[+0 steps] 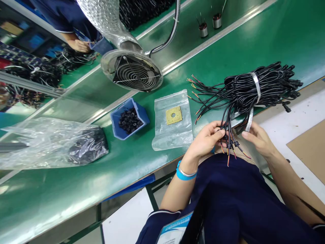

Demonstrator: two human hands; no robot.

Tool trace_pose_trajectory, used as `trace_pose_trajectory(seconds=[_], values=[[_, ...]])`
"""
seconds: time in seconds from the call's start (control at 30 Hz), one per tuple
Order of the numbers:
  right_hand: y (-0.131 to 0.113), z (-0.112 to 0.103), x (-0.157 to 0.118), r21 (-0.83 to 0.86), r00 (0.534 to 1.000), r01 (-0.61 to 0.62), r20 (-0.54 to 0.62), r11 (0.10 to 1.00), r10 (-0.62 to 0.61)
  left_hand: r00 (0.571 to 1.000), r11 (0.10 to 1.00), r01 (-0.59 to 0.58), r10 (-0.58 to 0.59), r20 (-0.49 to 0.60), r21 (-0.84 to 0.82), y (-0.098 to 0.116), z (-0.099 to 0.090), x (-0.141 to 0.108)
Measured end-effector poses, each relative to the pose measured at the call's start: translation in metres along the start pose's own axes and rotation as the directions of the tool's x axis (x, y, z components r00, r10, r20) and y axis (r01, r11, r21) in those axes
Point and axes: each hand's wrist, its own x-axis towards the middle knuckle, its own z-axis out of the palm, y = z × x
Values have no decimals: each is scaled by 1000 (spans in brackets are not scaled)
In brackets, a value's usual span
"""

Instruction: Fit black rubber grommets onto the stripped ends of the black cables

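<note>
- Across the whole view runs the green bench (76, 189), its near edge slanting down to the left, with the person's dark blue clothing below it.
- Upper left, a ribbed silver duct ends in a round fan grille (135, 73) that hangs just above the bench surface.
- At the left lies a crumpled clear plastic bag (50, 142) with dark parts showing through it.
- On the right of the bench rests the bundle of black cables (254, 89), bound with a pale strap — its stripped coloured ends fan out to the left.
- Between bundle and blue tray lies a small clear pouch (172, 122) with a yellow square pad (174, 115) on it.
- Left of the pouch, a blue tray (129, 118) holds small black ring-shaped parts.
- Left hand (207, 139): forearm coming up from the lower middle, blue wristband on, fingers curled and pinching a few cable ends (230, 144) that trail off the bundle over the bench edge.
- Right hand (256, 137): forearm coming in from the lower right, fingers bent towards the same cable ends — fingertips at them, beside the loose tail of the strap.
- Far top, two small metal cylinders (209, 25) stand on the bench, well apart from the hands.
- Top left, another person's hand (78, 45) rests at a heap of black wires.
</note>
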Motion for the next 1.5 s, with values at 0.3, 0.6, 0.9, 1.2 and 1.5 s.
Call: trace_pose_trajectory(seconds=[0.3,0.6,0.9,1.2,1.5], values=[[-22,35,-14,439,929,-369,157,819,334,993,986,-99,106,-45,132,-1,-14,-7],[-17,34,-14,318,923,-379,61,869,381,992,985,-113,120,-43,128,9,-25,-4],[-54,39,-25,454,842,-539,277,710,462,1000,998,-20,21,15,-51,7,-30,-5],[-58,37,-27,453,841,-541,295,708,454,1000,996,7,-4,30,-94,6,-30,-8],[-49,29,-22,411,871,-491,253,768,421,996,999,23,-19,89,-40,-3,-29,-5]])
